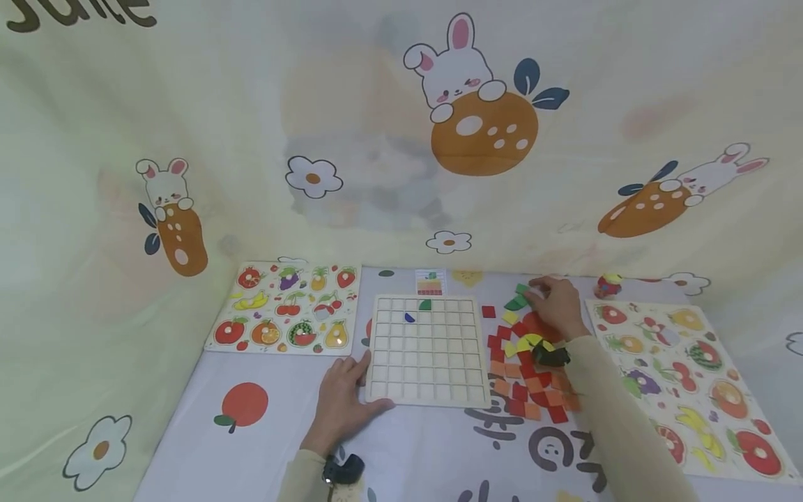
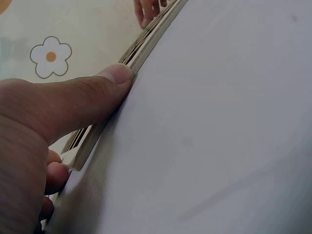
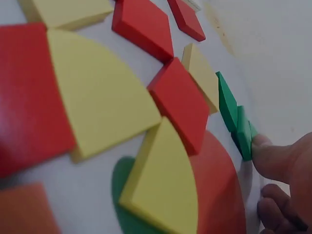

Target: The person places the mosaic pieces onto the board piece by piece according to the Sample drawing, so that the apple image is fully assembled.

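A square wooden grid board [image 1: 430, 351] lies on the table. In its upper rows are a green quarter-round piece [image 1: 425, 305] and a small blue piece [image 1: 410, 318]. My left hand [image 1: 341, 401] holds the board's near left corner, the thumb along the front edge and the fingers at the left side. At the far right, my right hand [image 1: 555, 305] pinches a green piece [image 1: 522, 288] between thumb and fingertips; its fingers are partly hidden in the right wrist view. Other green pieces [image 3: 227, 102] touch or lie close to the thumb.
Red, orange and yellow pieces [image 1: 532, 383] lie scattered right of the board. Fruit puzzle boards stand at the left [image 1: 285, 307] and right [image 1: 690, 387]. Behind the grid board is a small pattern card [image 1: 430, 282]; a small red-and-yellow object [image 1: 608, 285] sits far right.
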### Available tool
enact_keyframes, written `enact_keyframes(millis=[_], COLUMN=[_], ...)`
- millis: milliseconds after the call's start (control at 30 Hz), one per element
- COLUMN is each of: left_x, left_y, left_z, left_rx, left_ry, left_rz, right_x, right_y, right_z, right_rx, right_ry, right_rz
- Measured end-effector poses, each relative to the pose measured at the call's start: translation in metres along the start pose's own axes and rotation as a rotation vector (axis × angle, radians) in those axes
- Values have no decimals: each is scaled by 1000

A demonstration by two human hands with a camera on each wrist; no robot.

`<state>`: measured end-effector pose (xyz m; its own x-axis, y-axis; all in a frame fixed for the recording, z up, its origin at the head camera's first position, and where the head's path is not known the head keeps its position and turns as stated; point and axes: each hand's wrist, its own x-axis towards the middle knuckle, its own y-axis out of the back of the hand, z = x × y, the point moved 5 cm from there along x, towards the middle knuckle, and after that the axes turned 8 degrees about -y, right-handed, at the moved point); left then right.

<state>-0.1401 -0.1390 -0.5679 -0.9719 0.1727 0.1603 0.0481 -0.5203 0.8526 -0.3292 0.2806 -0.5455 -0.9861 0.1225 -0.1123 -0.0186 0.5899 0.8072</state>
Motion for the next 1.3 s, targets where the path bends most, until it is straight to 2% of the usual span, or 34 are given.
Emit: enact_keyframes(millis=[267, 500, 600, 700, 867, 1067, 1300], left_x=[-4, -5, -5, -5, -5, -4, -2], left_y=[-1, -1, -1, 0, 0, 0, 0], left_z=[-6, -8, -8, -7, -5, -4, -2], left_rx=[1, 7, 7, 5, 2, 9, -2], left_ry=[7, 10, 8, 6, 0, -2, -25], left_rz=[12, 19, 24, 27, 28, 22, 31], right_x=[7, 9, 9, 11, 12, 10, 3], right_y=[-7, -10, -13, -17, -22, -23, -25], right_z=[-2, -1, -3, -8, -14, -18, -23], right_rx=[12, 68, 89, 77, 38, 94, 234], right_ry=[-38, -110, -98, -50, -13, -1, 64], right_rz=[-76, -132, -145, -145, -120, -84, 78])
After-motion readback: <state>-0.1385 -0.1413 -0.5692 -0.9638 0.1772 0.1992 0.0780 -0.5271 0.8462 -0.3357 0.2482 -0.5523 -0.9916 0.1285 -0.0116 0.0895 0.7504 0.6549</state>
